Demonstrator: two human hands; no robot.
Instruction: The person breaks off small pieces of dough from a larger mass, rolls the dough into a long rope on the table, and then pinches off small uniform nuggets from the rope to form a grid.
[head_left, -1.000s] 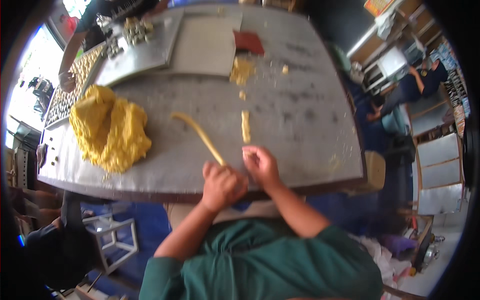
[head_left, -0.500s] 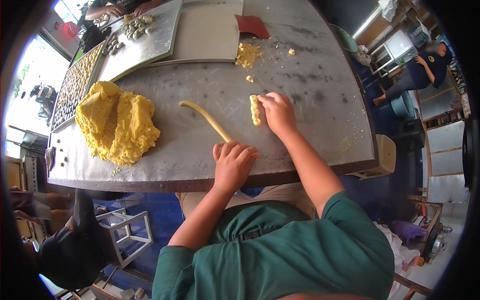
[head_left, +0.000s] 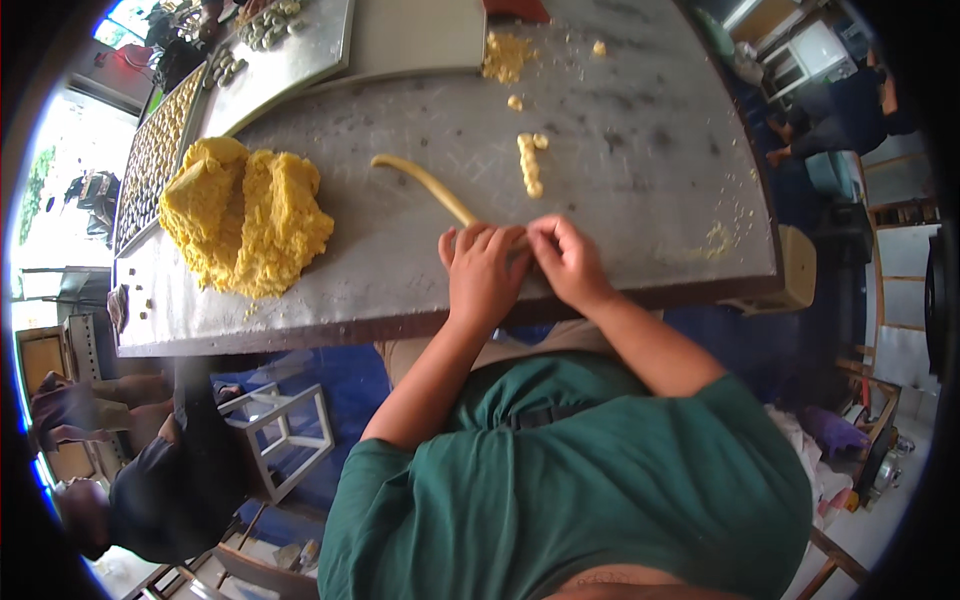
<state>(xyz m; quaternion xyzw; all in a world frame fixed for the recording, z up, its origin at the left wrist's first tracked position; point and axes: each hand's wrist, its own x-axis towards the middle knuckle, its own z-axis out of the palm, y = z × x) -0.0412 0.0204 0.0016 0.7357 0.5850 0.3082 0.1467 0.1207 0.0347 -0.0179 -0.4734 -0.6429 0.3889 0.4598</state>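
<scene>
From my end of the link I have the dough rope running beneath the left grip, whose bent fingers cover its lower stretch; I can't tell how firmly they press. The right grip sits just beside it, thumb and fingertips pinched together on the rope's near end, right where it comes out past the left fingers. The rope's free part reaches away from me and to the left, lying on the table in a shallow curve, its far tip rounded and slightly bent over.

The rope looks smooth, pale yellow and even in thickness. Well to its left, the dough mound is a deeper yellow, cleft down the middle, with a rough, crumbly skin. Beyond the right grip, a row of small dough pieces lies nearly end to end, stubby and soft-edged, one of them set off to the side at the far end. Farther up I see a patch of loose crumbs. The table is dull grey metal, scuffed and darkly smudged, with a brown edge. At the far left, a tray carries close-set rows of little rounded pieces.
</scene>
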